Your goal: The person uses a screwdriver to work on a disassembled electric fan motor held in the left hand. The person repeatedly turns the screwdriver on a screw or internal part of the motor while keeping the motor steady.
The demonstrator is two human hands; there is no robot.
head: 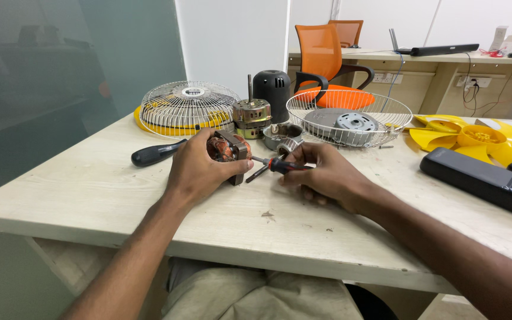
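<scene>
Here the left hand [200,169] is closed around a small motor core [229,153], holding it just above the worktop [90,189]. The right hand [321,175] grips a red-and-black screwdriver [280,165], whose tip touches the motor core. Behind the left hand lies a black-handled screwdriver [155,153].

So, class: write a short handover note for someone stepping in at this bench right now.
Left hand: grips the small motor, propped on the table.
Right hand: holds the small screwdriver, tip at the motor's side.
Behind: second motor, black cover, two wire guards, yellow fan blade, black-handled screwdriver.
Done: fan already apart.
Left: motor work, by the look of it.
</scene>
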